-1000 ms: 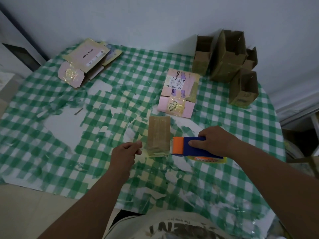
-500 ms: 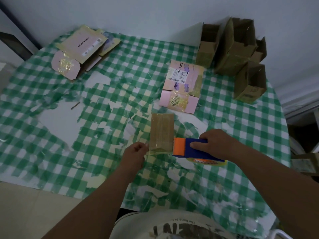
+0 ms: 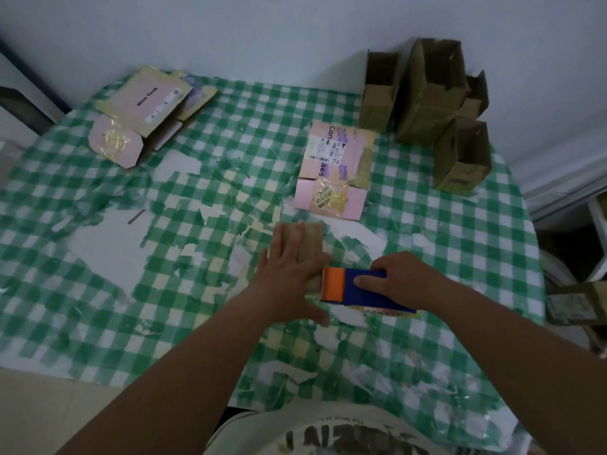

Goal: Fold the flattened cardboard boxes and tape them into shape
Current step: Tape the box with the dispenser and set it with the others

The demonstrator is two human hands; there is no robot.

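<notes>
Nearest: right hand [image 3: 405, 279] gripping a blue-and-orange tape dispenser [image 3: 358, 289], orange end just beside the small brown cardboard box [image 3: 310, 242]. Left hand [image 3: 289, 274] flat on that box, fingers straight and spread. Beyond, on the green checked tablecloth [image 3: 427, 231]: a pink flattened box [image 3: 335, 172]; far left, a second pink box [image 3: 144, 113]; far right by the wall, brown assembled boxes [image 3: 427, 103].

forearms [image 3: 184, 382] bare, no sleeves | shirt [image 3: 328, 435] pale, dark printed lettering

Worn green-checked tablecloth [image 3: 427, 231], pale wall [image 3: 262, 27], white printed shirt [image 3: 345, 435]
</notes>
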